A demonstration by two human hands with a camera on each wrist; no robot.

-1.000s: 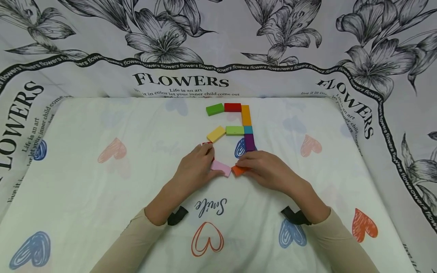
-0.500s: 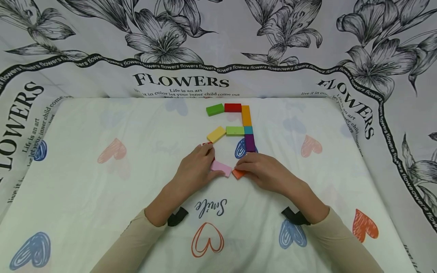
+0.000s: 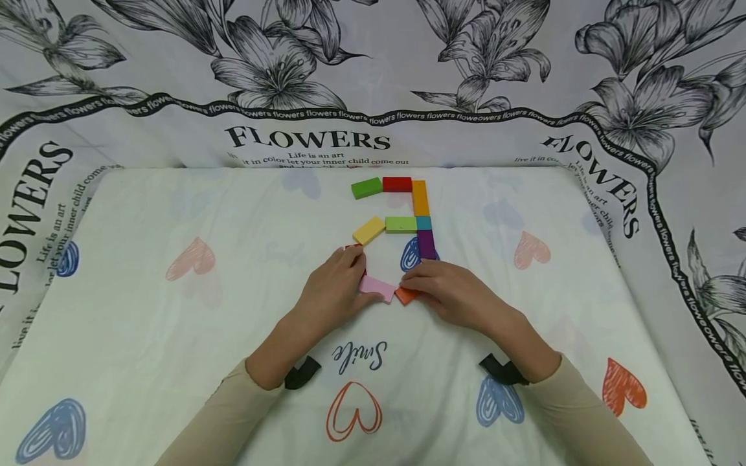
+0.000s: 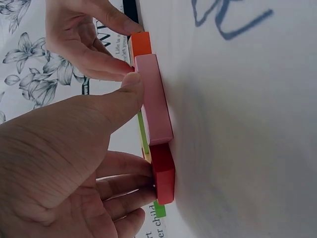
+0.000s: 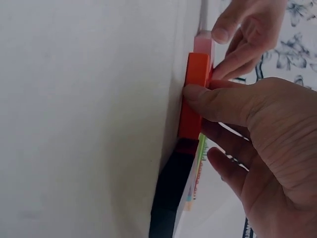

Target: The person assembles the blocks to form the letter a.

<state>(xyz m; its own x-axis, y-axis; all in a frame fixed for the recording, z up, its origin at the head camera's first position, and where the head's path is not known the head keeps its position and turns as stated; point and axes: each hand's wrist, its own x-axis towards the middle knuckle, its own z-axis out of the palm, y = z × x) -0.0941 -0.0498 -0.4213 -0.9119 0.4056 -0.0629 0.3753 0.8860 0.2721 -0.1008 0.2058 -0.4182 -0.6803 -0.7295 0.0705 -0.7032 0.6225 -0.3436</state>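
Note:
My left hand (image 3: 332,285) rests at the lower left of an outline of coloured blocks, its thumb on the pink block (image 3: 377,288) and its fingers against the red block (image 4: 163,173). In the left wrist view these two blocks meet end to end. My right hand (image 3: 457,291) pinches the orange block (image 5: 194,94) between thumb and index finger, close by the pink block's right end. A dark block (image 5: 173,183) adjoins the orange one in the right wrist view; from the head, my right hand seems to cover it.
Further up the outline lie a yellow block (image 3: 370,230), a light green block (image 3: 401,224), a teal block (image 3: 423,223), a purple block (image 3: 427,244), an amber block (image 3: 419,197), another red block (image 3: 397,184) and a green block (image 3: 366,188). Beneath is a white printed cloth (image 3: 262,213).
My right hand has shifted slightly, and the orange block has turned a little beside the pink block's end. My left hand and the other visible blocks stay put.

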